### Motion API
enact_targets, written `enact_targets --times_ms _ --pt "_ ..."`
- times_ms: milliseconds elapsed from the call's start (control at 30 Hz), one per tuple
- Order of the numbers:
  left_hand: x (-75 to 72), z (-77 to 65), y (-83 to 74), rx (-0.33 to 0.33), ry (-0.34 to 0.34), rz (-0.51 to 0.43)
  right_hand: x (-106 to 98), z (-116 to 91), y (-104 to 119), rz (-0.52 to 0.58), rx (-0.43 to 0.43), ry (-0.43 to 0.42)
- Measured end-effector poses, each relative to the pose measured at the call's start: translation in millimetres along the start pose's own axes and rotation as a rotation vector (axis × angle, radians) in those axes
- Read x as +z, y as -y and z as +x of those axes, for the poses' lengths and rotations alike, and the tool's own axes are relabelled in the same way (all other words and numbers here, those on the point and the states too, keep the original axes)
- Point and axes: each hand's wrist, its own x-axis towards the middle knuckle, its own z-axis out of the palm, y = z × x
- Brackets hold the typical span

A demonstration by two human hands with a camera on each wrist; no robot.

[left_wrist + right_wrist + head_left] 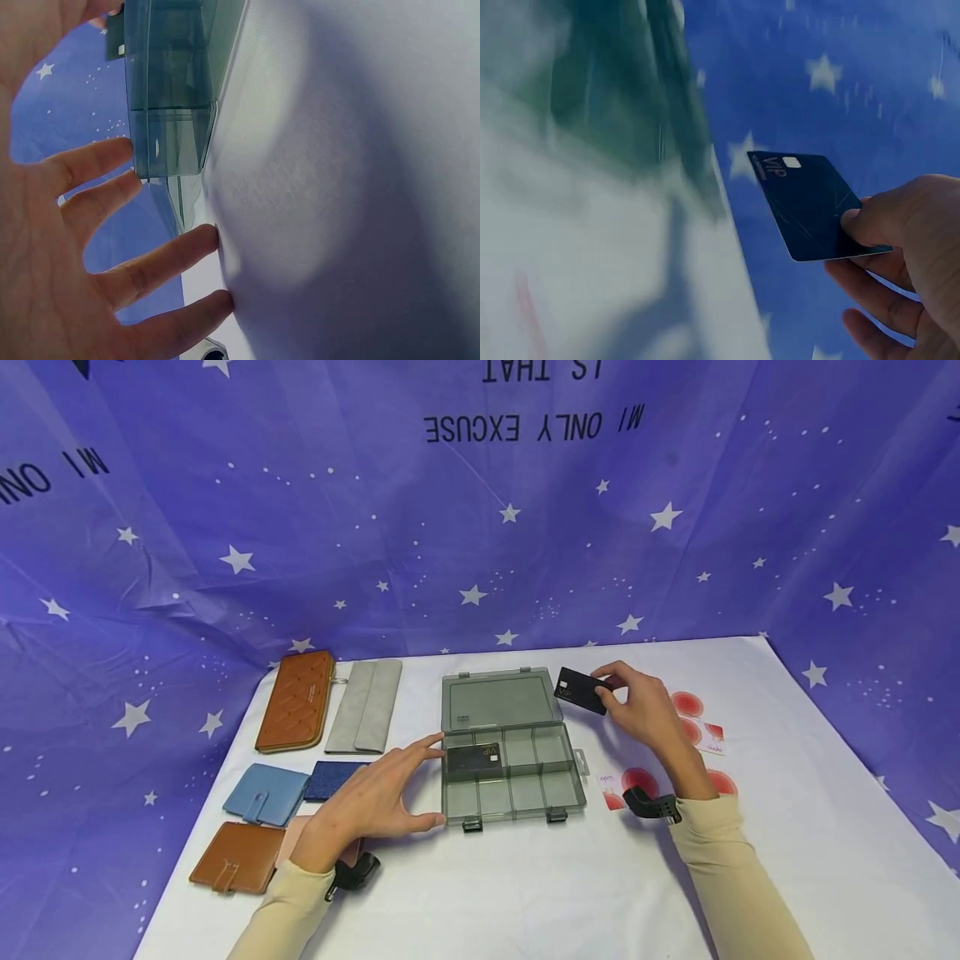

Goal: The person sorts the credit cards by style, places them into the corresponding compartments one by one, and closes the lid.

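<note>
My right hand (637,703) pinches a black VIP card (577,690) between thumb and fingers, raised near the right end of the box's lid. The card's chip and lettering show clearly in the right wrist view (806,206). A clear grey compartment box (551,790) stands in the middle of the table, its lid (498,702) folded back. Another black VIP card (474,762) lies over the back left compartments. At the box's left side, my left hand (375,797) has its fingers spread, with fingertips right at the wall (172,142).
To the left lie a brown zip wallet (295,702), a grey wallet (365,706), a light blue wallet (264,793), a dark blue one (330,779), a brown one (240,856) and a pink one (295,837). Several red-and-white cards (686,703) lie right, partly under my right arm.
</note>
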Motion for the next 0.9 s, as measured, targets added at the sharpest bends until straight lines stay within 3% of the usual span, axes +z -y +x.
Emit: enact_targets --times_ms 133,333,433,600,900 --pt "0.8 0.1 1.0 0.003 -0.007 0.005 12 -3 38 0.067 -0.09 0.04" --pt "0.5 -0.9 1.2 0.004 0.001 -0.008 46 -17 79 0.088 -0.178 0.203" --pt "-0.2 -1.8 1.2 -0.008 0.01 -0.026 62 -25 88 0.063 -0.185 0.243" --pt "-1.9 -2.0 -0.3 -0.021 0.027 -0.055 81 -34 93 0.004 -0.199 0.235" --pt "-2.3 -1.6 0.3 -0.029 0.022 -0.044 94 -41 99 -0.124 -0.253 0.253"
